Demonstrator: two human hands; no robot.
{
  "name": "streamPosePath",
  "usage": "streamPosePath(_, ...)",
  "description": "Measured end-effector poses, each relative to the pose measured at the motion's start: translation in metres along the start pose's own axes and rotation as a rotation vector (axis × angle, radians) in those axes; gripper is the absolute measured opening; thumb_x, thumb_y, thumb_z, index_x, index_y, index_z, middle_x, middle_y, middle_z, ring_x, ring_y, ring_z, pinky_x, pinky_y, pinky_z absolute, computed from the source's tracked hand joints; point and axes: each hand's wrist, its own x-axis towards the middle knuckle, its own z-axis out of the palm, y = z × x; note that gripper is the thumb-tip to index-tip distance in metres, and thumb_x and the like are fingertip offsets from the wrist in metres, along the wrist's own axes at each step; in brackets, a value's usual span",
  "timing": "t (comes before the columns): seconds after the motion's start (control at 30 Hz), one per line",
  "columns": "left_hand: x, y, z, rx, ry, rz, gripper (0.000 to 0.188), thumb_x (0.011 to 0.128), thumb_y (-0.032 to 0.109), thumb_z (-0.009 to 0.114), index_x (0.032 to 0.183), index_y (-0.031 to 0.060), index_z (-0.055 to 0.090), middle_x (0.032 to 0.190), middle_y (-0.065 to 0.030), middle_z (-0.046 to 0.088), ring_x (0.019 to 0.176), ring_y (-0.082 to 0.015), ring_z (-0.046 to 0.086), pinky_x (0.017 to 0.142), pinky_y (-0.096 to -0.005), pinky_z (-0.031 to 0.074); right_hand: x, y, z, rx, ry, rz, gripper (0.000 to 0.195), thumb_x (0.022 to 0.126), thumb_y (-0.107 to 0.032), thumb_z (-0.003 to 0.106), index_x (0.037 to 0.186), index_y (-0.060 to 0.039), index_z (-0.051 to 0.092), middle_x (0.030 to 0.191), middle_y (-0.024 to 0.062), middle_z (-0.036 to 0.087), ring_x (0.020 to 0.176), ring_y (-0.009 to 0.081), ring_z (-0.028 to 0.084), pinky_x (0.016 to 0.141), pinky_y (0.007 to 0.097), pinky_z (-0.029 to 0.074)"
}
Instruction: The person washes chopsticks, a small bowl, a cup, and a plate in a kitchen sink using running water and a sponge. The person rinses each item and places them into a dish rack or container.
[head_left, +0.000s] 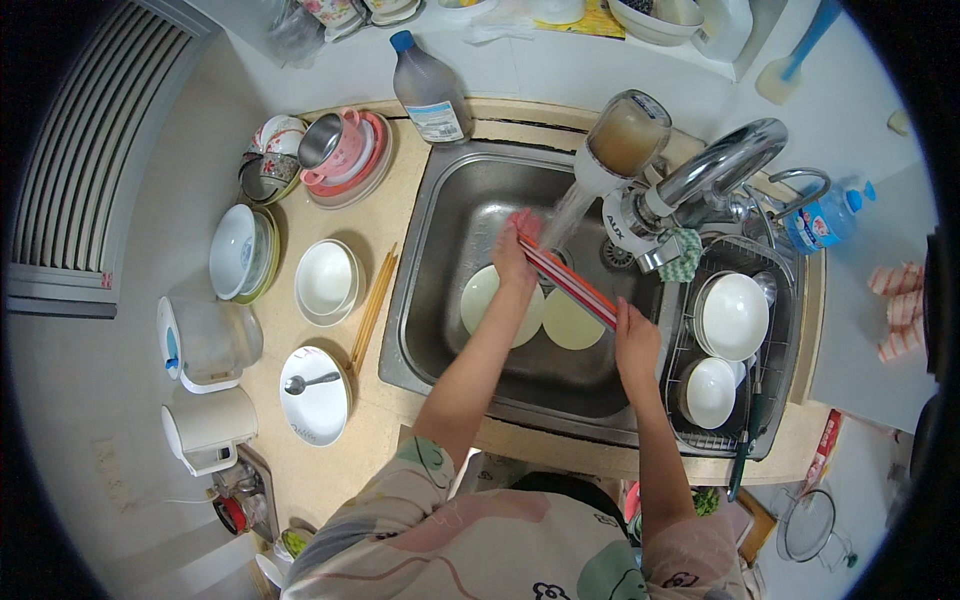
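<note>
Over the stainless steel sink (570, 390), my left hand (519, 251) and my right hand (636, 341) hold opposite ends of a bundle of long red, orange and white sticks (570, 283), which look like chopsticks. The bundle slants down from left to right. Water runs from the faucet-mounted filter (596, 176) just beside my left hand. Below, two pale round dishes (487, 300) (573, 321) lie on the sink's bottom, the first partly hidden by my left forearm.
Left counter: white bowls (327, 279), wooden chopsticks (373, 313), a plate with a spoon (313, 405), stacked pink dishes (341, 154). Right: a wire drying rack (679, 375) with white bowls (735, 316), and a green scrubber (680, 255). A chrome faucet (720, 169) arches over the sink's back corner. Behind stands a bottle (433, 90).
</note>
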Motion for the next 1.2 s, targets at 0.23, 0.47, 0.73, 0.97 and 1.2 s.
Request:
streamPosePath(0.23, -0.033, -0.044, 0.006, 0.116, -0.010, 0.157, 0.025, 0.091, 0.022, 0.049, 0.102, -0.0005, 0.050, 0.094, -0.0105, 0.060, 0.086, -0.0189, 0.059, 0.073, -0.0294, 0.048, -0.001, 0.004, 0.014, 0.044, 0.034, -0.090, 0.028, 0.092, -0.021, 0.041, 0.088, -0.0006, 0.060, 0.071, 0.0237, 0.058, 0.064, 0.0384, 0.058, 0.056, 0.0460, 0.045)
streamPosePath(0.47, 0.010, -0.019, -0.010, 0.257, 0.151, 0.235, 0.021, 0.092, 0.022, 0.047, 0.103, 0.0047, 0.046, 0.080, -0.0062, 0.055, 0.068, -0.0150, 0.056, 0.060, -0.0297, 0.049, -0.014, -0.002, -0.002, 0.053, -0.017, -0.101, 0.032, 0.093, -0.022, 0.038, 0.088, 0.0006, 0.060, 0.069, 0.0230, 0.058, 0.063, 0.0393, 0.057, 0.058, 0.0466, 0.044)
streamPosePath(0.73, -0.048, -0.055, 0.014, 0.252, -0.059, 0.182, 0.019, 0.093, 0.024, 0.044, 0.099, 0.0065, 0.039, 0.077, -0.0064, 0.052, 0.059, -0.0147, 0.053, 0.056, -0.0293, 0.047, -0.005, -0.007, 0.008, 0.105, -0.073, -0.054, 0.033, 0.093, -0.020, 0.037, 0.095, 0.0048, 0.059, 0.083, 0.0246, 0.058, 0.076, 0.0400, 0.056, 0.065, 0.0443, 0.043)
streamPosePath(0.97, 0.010, 0.010, -0.001, 0.153, -0.045, -0.046, 0.029, 0.093, 0.033, 0.040, 0.095, 0.0067, 0.053, 0.055, 0.0021, 0.036, 0.046, -0.0097, 0.034, 0.046, -0.0247, 0.035, -0.030, -0.004, 0.001, 0.294, -0.056, 0.108, 0.041, 0.093, -0.028, 0.041, 0.078, 0.0051, 0.060, 0.055, 0.0146, 0.052, 0.048, 0.0280, 0.050, 0.050, 0.0350, 0.042)
streamPosePath(1.2, 0.000, 0.001, -0.001, -0.471, -0.156, -0.554, 0.034, 0.090, 0.038, 0.042, 0.079, 0.0067, 0.047, 0.054, 0.0012, 0.036, 0.041, -0.0111, 0.030, 0.039, -0.0228, 0.031, -0.018, 0.008, 0.023, 0.700, -0.147, 0.410, 0.048, 0.090, -0.039, 0.048, 0.071, 0.0025, 0.061, 0.048, 0.0011, 0.046, 0.040, 0.0082, 0.044, 0.034, 0.0228, 0.032)
